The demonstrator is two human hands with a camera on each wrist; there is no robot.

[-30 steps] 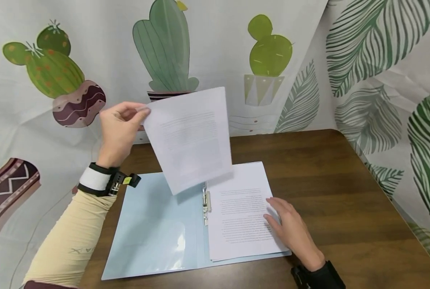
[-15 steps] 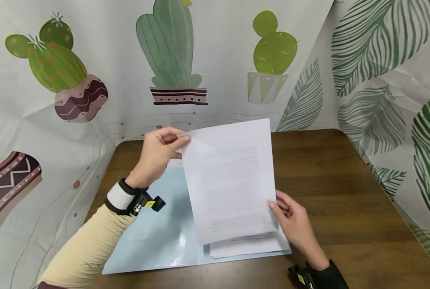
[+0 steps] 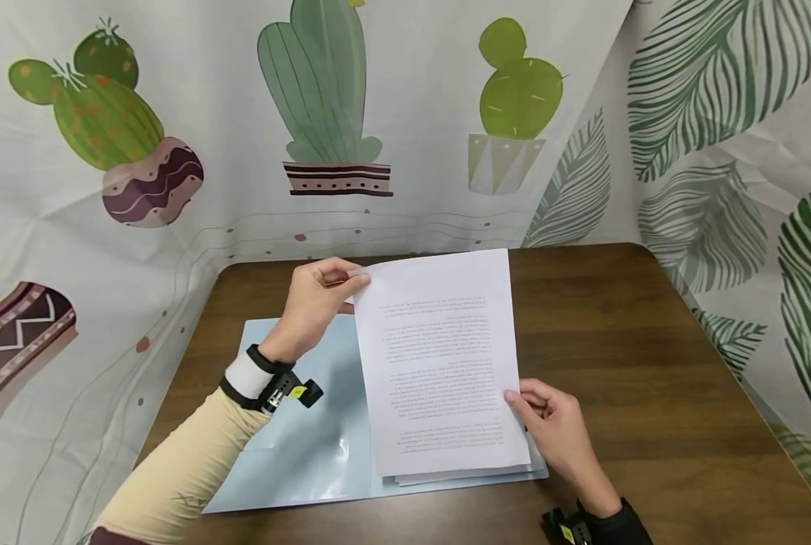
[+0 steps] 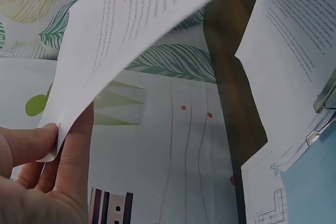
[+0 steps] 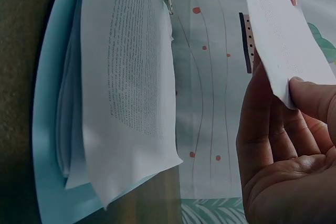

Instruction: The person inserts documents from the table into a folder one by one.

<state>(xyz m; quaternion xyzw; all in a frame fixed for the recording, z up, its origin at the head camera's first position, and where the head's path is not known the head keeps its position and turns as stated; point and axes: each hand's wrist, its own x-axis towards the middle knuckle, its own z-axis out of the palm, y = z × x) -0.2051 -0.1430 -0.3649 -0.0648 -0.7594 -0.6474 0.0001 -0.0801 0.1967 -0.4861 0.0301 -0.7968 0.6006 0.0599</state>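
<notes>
The left hand (image 3: pixel 313 303) pinched the top left corner of a printed sheet (image 3: pixel 442 356); the right hand (image 3: pixel 555 428) pinched its lower right edge — fingers closed on paper; the sheet hovered just above the paper stack (image 3: pixel 469 475) in the open blue folder (image 3: pixel 296 446) on the wooden table (image 3: pixel 616 341).

A dark brown wooden counter (image 3: pixel 616 333) fills the lower scene. Behind it and along the right side hangs a pale fabric backdrop (image 3: pixel 405 91) printed with potted cacti, including a tall green cactus (image 3: pixel 319 83) in a striped pot, and large green fern leaves (image 3: pixel 718 83) on the right-hand panel.
</notes>
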